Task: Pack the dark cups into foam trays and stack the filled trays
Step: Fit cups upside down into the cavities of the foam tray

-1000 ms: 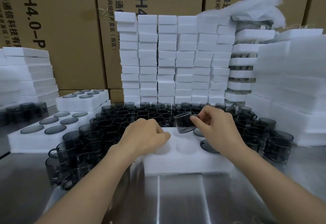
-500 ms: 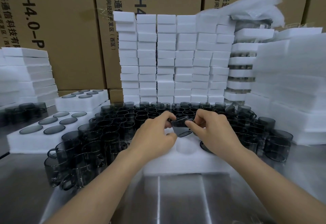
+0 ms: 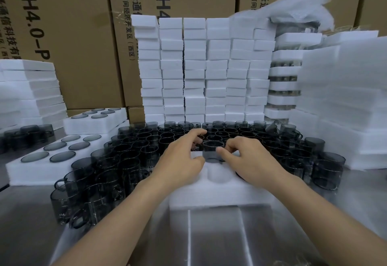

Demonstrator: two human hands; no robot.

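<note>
**Gripping one dark cup over a foam tray, both hands**

Looking down past two bare forearms at a white foam tray (image 3: 219, 194) lying flat on a steel table (image 3: 209, 240). Holding a single dark cup (image 3: 213, 152) upright at the tray's far middle, base down at a round pocket (hard to tell how deep it sits).

- From the tray's left side, gripping with the left hand (image 3: 180, 156): thumb against the cup's lower wall, fingers curled, forefinger lifted toward the back.
- From the tray's right side, pinching with the right hand (image 3: 249, 159): curled fingertips on the cup's wall just under the rim.

Just nearer than the cup, showing one unfilled round pocket in the tray. Crowded along the tray's left, far and right edges with many loose cups (image 3: 134, 154), upright, some with handles in view. Farther left of the tray, beyond those cups, showing two filled trays (image 3: 31, 171) with dark discs in their pockets. Behind the tray, walled in by columns of stacked foam blocks (image 3: 205, 66) and printed cardboard boxes (image 3: 79, 35).
</note>
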